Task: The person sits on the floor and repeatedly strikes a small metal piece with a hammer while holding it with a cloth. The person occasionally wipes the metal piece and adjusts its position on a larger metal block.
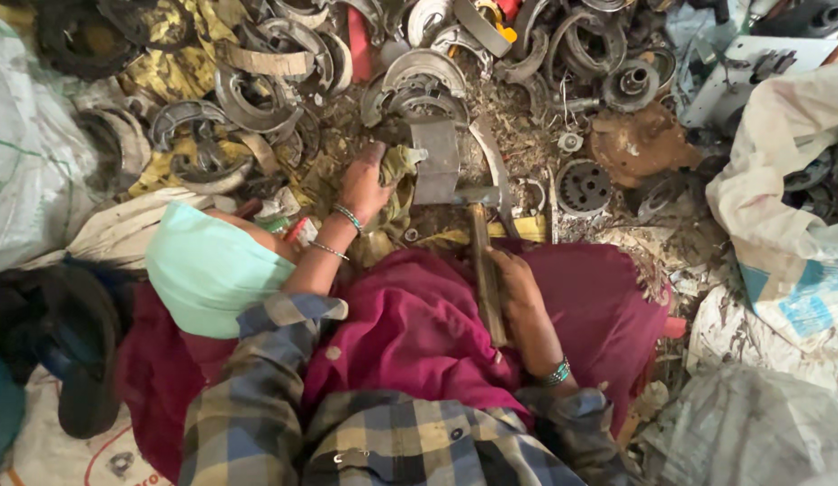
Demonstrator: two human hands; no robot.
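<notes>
My left hand (363,184) grips a dirty yellow-green cloth (396,171) wrapped around a curved metal brake shoe (435,153) that rests on a flat metal block. My right hand (513,288) is closed around the wooden handle of a hammer (484,261), whose steel head (477,194) lies just beside the block. Both wrists wear bead bangles. A maroon cloth (419,333) covers my lap below the hands.
A heap of worn brake shoes (419,76), rusty discs (637,144) and a gear (583,184) covers the ground ahead. White woven sacks (788,162) stand at right and left. A pale green cloth (207,265) lies over my left knee.
</notes>
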